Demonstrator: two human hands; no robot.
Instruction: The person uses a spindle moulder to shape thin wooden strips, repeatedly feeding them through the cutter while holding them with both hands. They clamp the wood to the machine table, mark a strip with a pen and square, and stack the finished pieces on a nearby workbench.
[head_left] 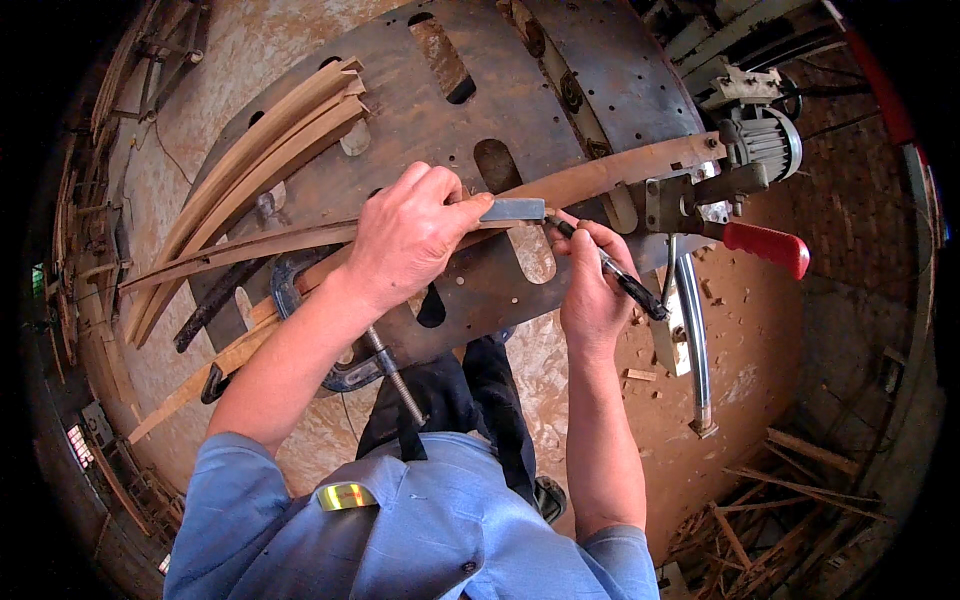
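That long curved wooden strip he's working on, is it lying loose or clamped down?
Clamped. A red-handled clamp grips the curved wooden strip at its right end, and the left hand presses it onto the metal table.

curved strips (260, 140) on plate (420, 110), motor (765, 140) right

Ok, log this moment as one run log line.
left hand: pressing metal block on curved wood strip | right hand: holding black pen at strip | clamp: on strip
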